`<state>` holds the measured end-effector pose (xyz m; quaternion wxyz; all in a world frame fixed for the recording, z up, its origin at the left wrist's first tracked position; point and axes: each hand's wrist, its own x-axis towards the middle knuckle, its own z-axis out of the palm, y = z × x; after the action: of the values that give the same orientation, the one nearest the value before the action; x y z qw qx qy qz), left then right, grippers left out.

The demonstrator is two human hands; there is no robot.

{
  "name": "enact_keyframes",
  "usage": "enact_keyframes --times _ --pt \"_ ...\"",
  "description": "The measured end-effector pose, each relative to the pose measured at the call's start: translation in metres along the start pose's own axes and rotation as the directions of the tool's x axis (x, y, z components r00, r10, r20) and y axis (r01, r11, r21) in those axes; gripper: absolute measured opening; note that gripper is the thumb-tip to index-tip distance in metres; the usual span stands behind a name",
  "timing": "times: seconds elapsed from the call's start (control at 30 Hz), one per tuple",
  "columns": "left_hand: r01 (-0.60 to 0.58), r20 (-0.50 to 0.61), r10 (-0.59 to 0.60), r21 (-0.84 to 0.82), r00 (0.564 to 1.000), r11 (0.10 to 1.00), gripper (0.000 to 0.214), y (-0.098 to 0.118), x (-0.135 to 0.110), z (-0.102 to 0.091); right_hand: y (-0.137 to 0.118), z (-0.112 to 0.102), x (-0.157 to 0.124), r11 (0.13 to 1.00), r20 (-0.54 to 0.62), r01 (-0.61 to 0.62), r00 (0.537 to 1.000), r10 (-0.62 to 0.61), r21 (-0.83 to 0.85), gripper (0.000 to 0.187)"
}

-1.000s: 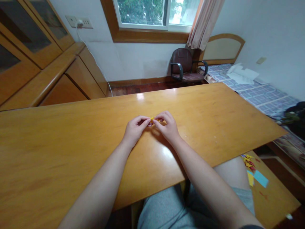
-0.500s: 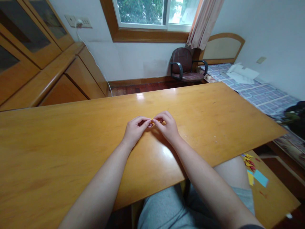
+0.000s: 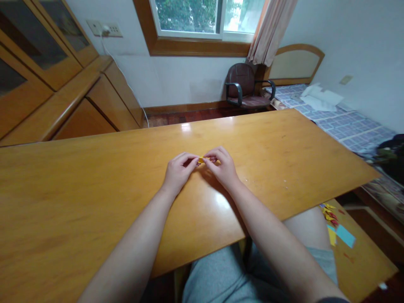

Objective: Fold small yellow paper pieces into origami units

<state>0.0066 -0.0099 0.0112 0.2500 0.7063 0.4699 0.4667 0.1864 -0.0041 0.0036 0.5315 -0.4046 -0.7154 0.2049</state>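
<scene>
Your left hand (image 3: pixel 180 168) and right hand (image 3: pixel 222 165) pinch a yellow piece (image 3: pixel 201 160) — seemingly unfinished; pile (image 3: pixel 330 216) apparently done, blue sheet (image 3: pixel 346 236) unworked.

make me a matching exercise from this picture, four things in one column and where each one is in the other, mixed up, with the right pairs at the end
Things
1. small yellow piece
2. brown chair
3. pink curtain
4. light-blue sheet

Places
A. on the lower wooden surface, at the right of the picture
B. hanging at the right side of the window
C. pinched between the left hand and the right hand
D. beyond the table, below the window

Right pairs
1-C
2-D
3-B
4-A
</scene>
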Motion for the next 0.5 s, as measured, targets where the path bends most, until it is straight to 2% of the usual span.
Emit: enact_keyframes --times 0.13,0.27,0.5 --pt "-0.083 0.007 0.082 0.088 0.997 0.993 0.019 -0.0002 0.0012 -0.0018 -0.0001 0.0000 0.0005 0.999 0.027 0.002 1.000 -0.001 -0.047 0.005" --pt "-0.137 0.035 0.134 0.110 0.990 0.984 0.020 -0.0027 0.0011 -0.0022 0.0020 0.0002 0.0003 0.997 0.045 0.021 0.999 -0.017 -0.073 0.007" --pt "-0.118 0.058 0.112 0.101 0.992 0.988 0.020 -0.0018 0.0010 -0.0031 0.0071 0.0021 -0.0022 0.992 0.075 0.038 0.997 -0.030 -0.117 0.009"
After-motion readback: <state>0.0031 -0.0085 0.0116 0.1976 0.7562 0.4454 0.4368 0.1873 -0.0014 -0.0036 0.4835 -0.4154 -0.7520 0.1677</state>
